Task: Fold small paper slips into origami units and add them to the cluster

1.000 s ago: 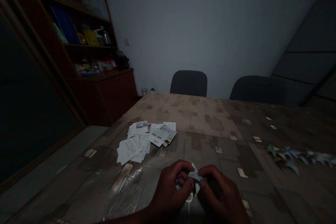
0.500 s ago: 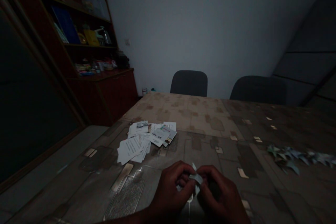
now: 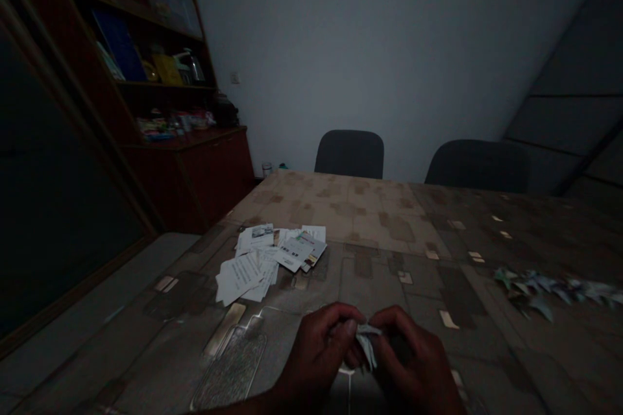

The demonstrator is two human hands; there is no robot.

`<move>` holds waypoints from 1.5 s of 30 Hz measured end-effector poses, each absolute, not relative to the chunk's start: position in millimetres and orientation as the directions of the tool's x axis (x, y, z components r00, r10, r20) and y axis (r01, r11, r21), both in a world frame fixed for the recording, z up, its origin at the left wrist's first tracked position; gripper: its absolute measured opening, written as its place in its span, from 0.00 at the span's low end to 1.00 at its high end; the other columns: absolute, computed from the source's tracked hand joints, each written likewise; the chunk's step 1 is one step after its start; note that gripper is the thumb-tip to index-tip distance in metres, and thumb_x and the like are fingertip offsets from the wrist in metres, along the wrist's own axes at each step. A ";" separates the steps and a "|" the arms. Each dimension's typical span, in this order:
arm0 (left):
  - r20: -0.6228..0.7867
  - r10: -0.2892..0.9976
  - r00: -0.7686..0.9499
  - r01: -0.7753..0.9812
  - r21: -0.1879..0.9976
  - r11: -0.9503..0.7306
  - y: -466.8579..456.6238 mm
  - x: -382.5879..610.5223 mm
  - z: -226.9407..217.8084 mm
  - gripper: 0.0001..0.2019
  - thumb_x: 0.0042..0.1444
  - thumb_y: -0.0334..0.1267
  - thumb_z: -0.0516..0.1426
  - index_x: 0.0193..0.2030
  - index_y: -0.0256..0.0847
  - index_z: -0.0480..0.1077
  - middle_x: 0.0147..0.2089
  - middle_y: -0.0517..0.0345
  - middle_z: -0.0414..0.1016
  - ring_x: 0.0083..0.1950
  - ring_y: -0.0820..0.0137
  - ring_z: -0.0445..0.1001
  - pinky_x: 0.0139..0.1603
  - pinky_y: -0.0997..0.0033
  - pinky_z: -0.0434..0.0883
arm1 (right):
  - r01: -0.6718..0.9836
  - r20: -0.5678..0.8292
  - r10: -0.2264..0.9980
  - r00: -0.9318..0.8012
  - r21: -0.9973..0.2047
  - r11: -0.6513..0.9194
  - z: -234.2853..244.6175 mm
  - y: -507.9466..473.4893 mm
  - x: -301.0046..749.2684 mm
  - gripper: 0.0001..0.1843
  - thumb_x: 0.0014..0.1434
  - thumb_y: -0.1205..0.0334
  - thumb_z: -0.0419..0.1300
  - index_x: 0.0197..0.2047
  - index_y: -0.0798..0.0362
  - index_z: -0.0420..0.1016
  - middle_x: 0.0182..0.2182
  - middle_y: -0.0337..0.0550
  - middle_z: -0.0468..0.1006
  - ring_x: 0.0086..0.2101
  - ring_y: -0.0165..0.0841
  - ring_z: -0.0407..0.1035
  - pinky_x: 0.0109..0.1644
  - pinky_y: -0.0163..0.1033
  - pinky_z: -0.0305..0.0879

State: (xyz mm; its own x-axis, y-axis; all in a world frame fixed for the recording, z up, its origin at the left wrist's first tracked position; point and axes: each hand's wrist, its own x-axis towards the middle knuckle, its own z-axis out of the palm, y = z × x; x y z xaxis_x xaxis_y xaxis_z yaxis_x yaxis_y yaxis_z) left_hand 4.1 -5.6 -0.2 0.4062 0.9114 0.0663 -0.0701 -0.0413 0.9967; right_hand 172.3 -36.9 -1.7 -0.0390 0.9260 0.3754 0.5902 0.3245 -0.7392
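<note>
Low in the head view, a small piece of folded pale paper (image 3: pixel 368 345) is held between both hands above the table. My left hand (image 3: pixel 325 343) pinches its left side with thumb and fingers. On the other side, my right hand (image 3: pixel 406 351) is closed on the paper's right edge. Part of the paper is hidden behind the fingers, and the dim light blurs its folds. Beyond my left hand lies a loose pile of printed cards (image 3: pixel 253 266). Off to the right, a row of small folded paper shapes (image 3: pixel 540 292) rests on the table.
A patterned cloth covers the table (image 3: pixel 335 207). Two dark chairs (image 3: pixel 349 154) stand at its far side, against a pale wall. At the left, a reddish-brown cabinet (image 3: pixel 214 168) holds bottles, a kettle and other items. A glass (image 3: pixel 267 169) shows behind the table's far left corner.
Between my fingers the paper has turned, and its pointed upper end no longer shows. A folded strip now hangs down between the hands. Both hands stay in nearly the same place.
</note>
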 end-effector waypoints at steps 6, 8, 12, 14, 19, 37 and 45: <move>-0.010 0.898 0.439 -0.170 0.981 0.094 -3.1 8.2 -13.7 0.21 0.55 0.55 0.60 0.41 0.35 0.71 0.29 0.57 0.74 0.26 0.72 0.73 0.28 0.75 0.68 | 0.673 0.490 0.871 -0.041 -0.630 0.387 0.4 -36.5 172.6 0.07 0.58 0.62 0.56 0.29 0.50 0.71 0.21 0.35 0.73 0.21 0.30 0.69 0.25 0.31 0.64; -0.031 0.887 0.461 -0.185 0.974 0.130 -2.6 8.5 -15.7 0.22 0.54 0.55 0.61 0.40 0.35 0.72 0.30 0.56 0.75 0.26 0.72 0.73 0.29 0.75 0.69 | 0.683 0.505 0.861 -0.052 -0.611 0.400 0.6 -36.9 171.5 0.08 0.58 0.62 0.56 0.28 0.50 0.70 0.20 0.34 0.70 0.20 0.30 0.67 0.23 0.31 0.62; -0.024 0.883 0.469 -0.196 0.972 0.131 -2.6 7.6 -17.1 0.22 0.53 0.55 0.62 0.39 0.34 0.73 0.30 0.55 0.75 0.28 0.71 0.74 0.31 0.74 0.70 | 0.677 0.473 0.881 -0.006 -0.646 0.351 1.2 -38.4 167.5 0.07 0.57 0.62 0.56 0.27 0.50 0.69 0.17 0.31 0.65 0.17 0.28 0.62 0.20 0.31 0.57; -0.018 0.890 0.456 -0.210 0.969 0.127 -2.8 7.8 -18.6 0.22 0.51 0.55 0.64 0.39 0.34 0.74 0.30 0.56 0.75 0.29 0.71 0.74 0.31 0.74 0.70 | 0.667 0.476 0.879 0.019 -0.661 0.343 2.2 -39.0 165.6 0.05 0.56 0.62 0.55 0.29 0.49 0.70 0.18 0.30 0.65 0.17 0.28 0.61 0.20 0.31 0.56; -0.053 0.880 0.472 -0.255 0.947 0.194 -2.8 12.5 -24.2 0.27 0.45 0.58 0.66 0.38 0.34 0.73 0.26 0.57 0.74 0.26 0.72 0.73 0.29 0.74 0.69 | 0.637 0.463 0.886 0.032 -0.692 0.339 1.6 -40.3 163.4 0.06 0.58 0.61 0.55 0.31 0.49 0.70 0.17 0.29 0.65 0.17 0.29 0.62 0.21 0.31 0.56; -0.125 0.852 0.508 -0.221 0.937 0.269 -1.5 11.9 -30.4 0.30 0.37 0.59 0.69 0.36 0.33 0.76 0.25 0.60 0.69 0.26 0.74 0.67 0.28 0.76 0.63 | 0.669 0.560 0.820 -0.118 -0.566 0.482 11.2 -38.8 171.1 0.07 0.57 0.68 0.53 0.32 0.49 0.70 0.21 0.33 0.71 0.19 0.28 0.67 0.22 0.30 0.61; 0.010 0.882 0.471 -0.205 0.974 0.099 -2.3 6.4 -15.7 0.20 0.42 0.48 0.69 0.37 0.33 0.79 0.33 0.56 0.70 0.34 0.71 0.66 0.35 0.74 0.63 | 0.637 0.528 0.845 -0.087 -0.623 0.455 8.9 -41.0 171.8 0.07 0.58 0.66 0.52 0.34 0.49 0.71 0.21 0.32 0.70 0.21 0.29 0.68 0.24 0.31 0.63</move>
